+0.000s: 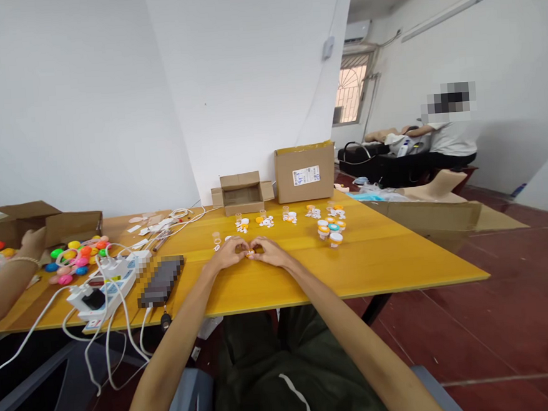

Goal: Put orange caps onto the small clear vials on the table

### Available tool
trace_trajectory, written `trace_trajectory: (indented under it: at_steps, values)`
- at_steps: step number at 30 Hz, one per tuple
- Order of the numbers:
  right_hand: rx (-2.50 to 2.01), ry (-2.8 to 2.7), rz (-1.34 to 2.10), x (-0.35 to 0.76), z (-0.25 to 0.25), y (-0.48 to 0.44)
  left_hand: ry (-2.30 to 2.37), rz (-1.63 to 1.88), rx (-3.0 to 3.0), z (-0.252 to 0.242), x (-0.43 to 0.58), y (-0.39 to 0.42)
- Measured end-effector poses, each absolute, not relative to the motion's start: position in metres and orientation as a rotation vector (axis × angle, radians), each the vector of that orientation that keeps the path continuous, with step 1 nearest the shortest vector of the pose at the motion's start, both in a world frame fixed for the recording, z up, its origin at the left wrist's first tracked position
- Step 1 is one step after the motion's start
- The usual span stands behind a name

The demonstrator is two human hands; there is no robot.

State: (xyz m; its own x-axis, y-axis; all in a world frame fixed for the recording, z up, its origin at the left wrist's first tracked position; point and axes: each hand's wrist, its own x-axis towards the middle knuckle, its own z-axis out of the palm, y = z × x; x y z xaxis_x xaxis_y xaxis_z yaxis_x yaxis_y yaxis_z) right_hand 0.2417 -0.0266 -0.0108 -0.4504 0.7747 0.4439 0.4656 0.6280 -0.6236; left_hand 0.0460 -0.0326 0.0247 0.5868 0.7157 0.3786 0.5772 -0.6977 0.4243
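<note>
The bare left hand point(233, 253) and bare right hand point(268, 253) meet over the near part of the glossy yellow-brown wooden table point(381, 267), their fingers curled inward and their tips pinching a small orange-and-white piece point(250, 255) between them (too small and too covered to make out its shape). That piece sits low, close above the tabletop or touching it; I cannot tell which. Beyond the hands runs a loose row of small clear plastic cups point(285, 210) with little flat white pieces point(267, 221) scattered beside them. To the right, small jars with orange, white and teal lids point(336, 239) stand in a tight cluster, well apart from the right hand. Near the left forearm lies a dark rectangular device point(161, 281), its surface blurred, just beside a long white power strip point(131, 269) full of plugs.
</note>
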Motion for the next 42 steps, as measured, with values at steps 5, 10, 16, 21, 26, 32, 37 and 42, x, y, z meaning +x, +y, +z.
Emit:
trace_trajectory:
  at_steps: [5, 10, 16, 21, 26, 32, 37, 42]
  values:
    - [-0.961, -2.136, 0.557, 0.2422, -0.0081, -0.0288, 1.049, 0.759, 2.602, 0.0259, 0.0464, -0.0346]
    - [-0.979, -2.136, 0.564, 0.2419, -0.0073, -0.0288, 1.091, 0.757, 2.581, 0.0273, 0.0492, -0.0345]
    - [-0.975, -2.132, 0.563, 0.2424, -0.0086, -0.0279, 1.083, 0.757, 2.553, 0.0281, 0.0500, -0.0333]
    - [-0.987, -2.130, 0.563, 0.2424, -0.0093, -0.0277, 1.071, 0.775, 2.529, 0.0269, 0.0484, -0.0320]
    - [-0.978, -2.126, 0.566, 0.2422, -0.0102, -0.0273, 1.074, 0.780, 2.513, 0.0276, 0.0468, -0.0325]
    - [-0.982, -2.120, 0.572, 0.2424, -0.0106, -0.0267, 1.060, 0.769, 2.555, 0.0280, 0.0470, -0.0334]
    - [-0.981, -2.111, 0.570, 0.2426, -0.0135, -0.0244, 1.084, 0.759, 2.573, 0.0264, 0.0466, -0.0318]
    - [-0.969, -2.112, 0.567, 0.2429, -0.0145, -0.0241, 1.073, 0.771, 2.541, 0.0262, 0.0465, -0.0301]
